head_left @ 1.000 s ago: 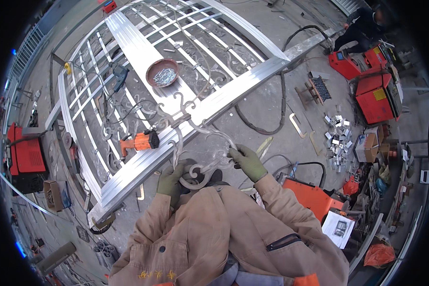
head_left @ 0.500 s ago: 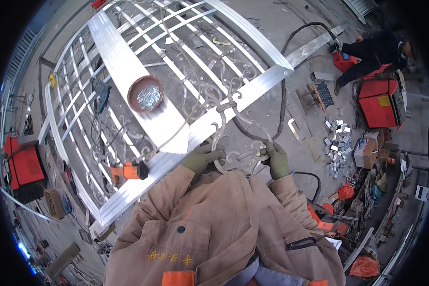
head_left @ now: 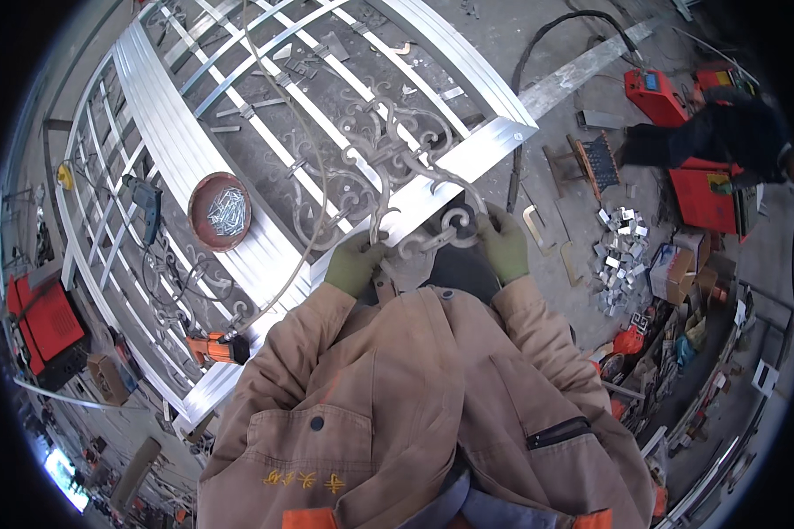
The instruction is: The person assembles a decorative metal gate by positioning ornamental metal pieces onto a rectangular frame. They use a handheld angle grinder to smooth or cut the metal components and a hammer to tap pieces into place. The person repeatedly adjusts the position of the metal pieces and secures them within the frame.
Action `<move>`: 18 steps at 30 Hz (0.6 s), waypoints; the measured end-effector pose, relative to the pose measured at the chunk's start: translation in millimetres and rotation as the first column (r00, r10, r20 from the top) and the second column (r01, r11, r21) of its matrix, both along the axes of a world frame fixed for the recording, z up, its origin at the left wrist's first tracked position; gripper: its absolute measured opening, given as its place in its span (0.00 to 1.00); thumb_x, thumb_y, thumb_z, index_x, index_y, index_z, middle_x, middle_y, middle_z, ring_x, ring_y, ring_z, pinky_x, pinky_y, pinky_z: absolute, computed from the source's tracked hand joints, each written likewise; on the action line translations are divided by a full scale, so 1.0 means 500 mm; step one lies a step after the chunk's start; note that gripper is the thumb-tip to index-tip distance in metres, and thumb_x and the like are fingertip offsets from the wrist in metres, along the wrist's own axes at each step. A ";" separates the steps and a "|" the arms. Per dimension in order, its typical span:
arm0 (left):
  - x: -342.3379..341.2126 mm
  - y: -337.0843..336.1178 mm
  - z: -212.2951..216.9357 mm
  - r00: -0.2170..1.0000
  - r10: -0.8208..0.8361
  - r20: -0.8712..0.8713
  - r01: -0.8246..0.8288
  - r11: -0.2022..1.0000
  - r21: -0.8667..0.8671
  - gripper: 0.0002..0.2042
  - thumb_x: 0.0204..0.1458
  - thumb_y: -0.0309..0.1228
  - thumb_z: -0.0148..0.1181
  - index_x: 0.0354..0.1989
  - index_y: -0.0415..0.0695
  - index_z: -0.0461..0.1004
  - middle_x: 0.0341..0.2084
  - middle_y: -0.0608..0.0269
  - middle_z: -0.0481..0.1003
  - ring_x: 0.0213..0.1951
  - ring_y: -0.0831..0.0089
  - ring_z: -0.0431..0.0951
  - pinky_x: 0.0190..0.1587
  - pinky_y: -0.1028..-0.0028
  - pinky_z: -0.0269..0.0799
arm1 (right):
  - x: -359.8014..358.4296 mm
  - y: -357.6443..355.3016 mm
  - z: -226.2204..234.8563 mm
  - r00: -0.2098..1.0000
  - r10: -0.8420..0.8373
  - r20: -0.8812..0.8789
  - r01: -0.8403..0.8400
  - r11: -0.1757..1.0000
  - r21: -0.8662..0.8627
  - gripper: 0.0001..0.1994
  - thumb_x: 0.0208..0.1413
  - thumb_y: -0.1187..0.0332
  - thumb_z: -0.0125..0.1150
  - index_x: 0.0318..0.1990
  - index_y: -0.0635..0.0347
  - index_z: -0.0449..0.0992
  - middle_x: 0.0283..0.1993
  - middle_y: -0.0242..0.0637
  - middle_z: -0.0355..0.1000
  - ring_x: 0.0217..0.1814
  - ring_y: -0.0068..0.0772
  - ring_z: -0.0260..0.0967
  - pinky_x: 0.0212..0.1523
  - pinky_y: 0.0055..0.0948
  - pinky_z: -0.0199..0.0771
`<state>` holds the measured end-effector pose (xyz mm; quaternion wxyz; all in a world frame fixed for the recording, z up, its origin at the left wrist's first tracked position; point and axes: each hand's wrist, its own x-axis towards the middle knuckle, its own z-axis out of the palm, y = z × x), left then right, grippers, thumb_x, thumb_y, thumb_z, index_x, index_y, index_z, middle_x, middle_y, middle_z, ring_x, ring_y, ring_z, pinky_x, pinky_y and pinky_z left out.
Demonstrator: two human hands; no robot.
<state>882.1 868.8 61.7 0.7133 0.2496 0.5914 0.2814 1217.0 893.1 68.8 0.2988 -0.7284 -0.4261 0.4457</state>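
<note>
Grey metal scrollwork (head_left: 388,167), stiff, likely heavy and rough-edged, lies over a silvery gate frame (head_left: 468,159) on the ground. Left hand (head_left: 355,263) and right hand (head_left: 505,245), both in green gloves, curl closed around its lower curls, the sturdiest hold.

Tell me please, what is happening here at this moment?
A person in a tan work jacket stands at a large metal gate frame lying flat. The left hand and the right hand, both in green gloves, grip a grey scrollwork ornament that reaches over the frame's near rail. On the frame sit a round dish of screws and an orange power drill. Another person crouches by red machines further off.
</note>
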 end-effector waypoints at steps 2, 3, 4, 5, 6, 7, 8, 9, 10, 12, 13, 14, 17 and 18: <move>0.053 0.080 -0.026 0.993 0.010 -0.114 -0.004 0.999 0.053 0.18 0.69 0.29 0.69 0.64 0.36 0.85 0.37 0.62 0.86 0.30 0.75 0.82 0.34 0.73 0.81 | 0.043 0.116 -0.037 0.997 0.066 0.042 -0.065 0.998 -0.020 0.24 0.75 0.57 0.71 0.69 0.65 0.85 0.46 0.39 0.88 0.46 0.29 0.84 0.50 0.33 0.84; 0.080 0.124 -0.039 0.984 0.023 -0.176 -0.010 0.997 0.077 0.18 0.69 0.29 0.69 0.64 0.36 0.85 0.37 0.62 0.87 0.30 0.75 0.81 0.34 0.73 0.79 | 0.068 0.178 -0.064 0.992 0.104 0.073 -0.101 0.994 -0.044 0.25 0.75 0.56 0.71 0.69 0.63 0.85 0.47 0.41 0.89 0.47 0.33 0.86 0.52 0.35 0.85; 0.106 0.166 -0.088 0.983 0.089 -0.162 -0.073 0.992 0.103 0.19 0.67 0.29 0.70 0.64 0.36 0.86 0.35 0.61 0.86 0.31 0.76 0.82 0.35 0.72 0.77 | 0.091 0.241 -0.091 0.984 0.144 0.104 -0.138 0.988 -0.069 0.25 0.74 0.55 0.71 0.70 0.62 0.85 0.48 0.43 0.89 0.48 0.37 0.87 0.53 0.38 0.85; 0.141 0.223 -0.091 0.972 0.055 -0.230 -0.034 0.995 0.095 0.21 0.68 0.33 0.70 0.67 0.39 0.86 0.35 0.62 0.86 0.34 0.76 0.82 0.36 0.73 0.78 | 0.129 0.308 -0.119 0.973 0.184 0.142 -0.171 0.980 -0.099 0.26 0.74 0.54 0.71 0.70 0.61 0.85 0.49 0.45 0.90 0.49 0.40 0.89 0.54 0.40 0.86; 0.165 0.269 -0.112 0.949 0.087 -0.302 -0.054 0.992 0.114 0.21 0.68 0.34 0.71 0.67 0.40 0.86 0.35 0.63 0.86 0.33 0.77 0.82 0.37 0.74 0.78 | 0.151 0.367 -0.135 0.910 0.309 0.276 -0.269 0.948 -0.171 0.27 0.71 0.50 0.71 0.69 0.57 0.86 0.52 0.51 0.90 0.54 0.51 0.90 0.59 0.46 0.86; 0.194 0.314 -0.133 0.922 0.114 -0.370 -0.069 0.989 0.133 0.21 0.68 0.35 0.71 0.67 0.41 0.86 0.35 0.63 0.85 0.33 0.77 0.81 0.37 0.74 0.78 | 0.168 0.446 -0.157 0.903 0.349 0.252 -0.319 0.935 -0.151 0.27 0.71 0.49 0.70 0.69 0.56 0.85 0.52 0.51 0.90 0.55 0.55 0.89 0.60 0.49 0.86; 0.219 0.335 -0.153 0.920 0.129 -0.371 -0.115 0.992 0.061 0.21 0.68 0.35 0.71 0.67 0.42 0.86 0.35 0.64 0.85 0.33 0.77 0.81 0.38 0.74 0.79 | 0.178 0.490 -0.166 0.872 0.401 0.282 -0.363 0.914 -0.179 0.27 0.71 0.48 0.69 0.69 0.55 0.85 0.52 0.52 0.90 0.56 0.57 0.89 0.60 0.50 0.86; 0.242 0.380 -0.174 0.915 0.156 -0.371 -0.162 0.987 0.016 0.21 0.69 0.35 0.70 0.67 0.43 0.86 0.35 0.65 0.85 0.33 0.77 0.81 0.39 0.75 0.79 | 0.183 0.557 -0.174 0.837 0.446 0.319 -0.407 0.895 -0.182 0.27 0.72 0.47 0.68 0.69 0.54 0.85 0.52 0.52 0.90 0.56 0.58 0.88 0.61 0.52 0.86; 0.264 0.424 -0.200 0.913 0.180 -0.365 -0.204 0.979 -0.026 0.21 0.69 0.35 0.70 0.68 0.44 0.86 0.35 0.66 0.85 0.34 0.77 0.82 0.39 0.75 0.80 | 0.193 0.620 -0.200 0.782 0.505 0.367 -0.456 0.863 -0.217 0.27 0.72 0.47 0.67 0.69 0.52 0.85 0.52 0.52 0.90 0.57 0.60 0.88 0.61 0.53 0.85; 0.311 0.479 -0.243 0.904 0.292 -0.313 -0.322 0.945 -0.050 0.21 0.69 0.35 0.70 0.68 0.44 0.86 0.37 0.66 0.87 0.34 0.77 0.82 0.40 0.75 0.80 | 0.217 0.712 -0.242 0.711 0.592 0.379 -0.518 0.806 -0.287 0.27 0.73 0.46 0.65 0.70 0.49 0.84 0.52 0.54 0.89 0.58 0.64 0.87 0.60 0.56 0.84; 0.327 0.502 -0.262 0.891 0.351 -0.289 -0.382 0.922 -0.057 0.21 0.69 0.35 0.70 0.68 0.45 0.86 0.38 0.67 0.87 0.35 0.78 0.83 0.40 0.75 0.80 | 0.225 0.736 -0.254 0.697 0.614 0.370 -0.540 0.789 -0.292 0.26 0.73 0.48 0.64 0.71 0.50 0.83 0.53 0.52 0.89 0.58 0.62 0.87 0.61 0.55 0.85; 0.336 0.524 -0.280 0.901 0.329 -0.281 -0.359 0.931 -0.062 0.21 0.70 0.34 0.69 0.69 0.44 0.85 0.42 0.66 0.90 0.36 0.78 0.84 0.41 0.75 0.80 | 0.229 0.763 -0.265 0.665 0.637 0.390 -0.564 0.771 -0.297 0.26 0.73 0.49 0.65 0.71 0.50 0.83 0.54 0.52 0.89 0.59 0.61 0.87 0.61 0.55 0.85; 0.361 0.560 -0.319 0.869 0.427 -0.249 -0.466 0.876 -0.125 0.17 0.67 0.30 0.70 0.62 0.39 0.88 0.35 0.64 0.88 0.31 0.77 0.81 0.34 0.73 0.75 | 0.246 0.806 -0.283 0.595 0.675 0.437 -0.611 0.733 -0.300 0.26 0.73 0.49 0.65 0.71 0.51 0.83 0.58 0.50 0.89 0.59 0.59 0.88 0.62 0.54 0.86; 0.368 0.571 -0.324 0.855 0.452 -0.255 -0.492 0.862 -0.120 0.18 0.67 0.29 0.69 0.64 0.40 0.87 0.38 0.63 0.89 0.32 0.79 0.81 0.35 0.74 0.76 | 0.250 0.811 -0.284 0.575 0.683 0.451 -0.624 0.722 -0.298 0.26 0.73 0.49 0.65 0.71 0.52 0.83 0.60 0.49 0.88 0.59 0.58 0.88 0.62 0.54 0.86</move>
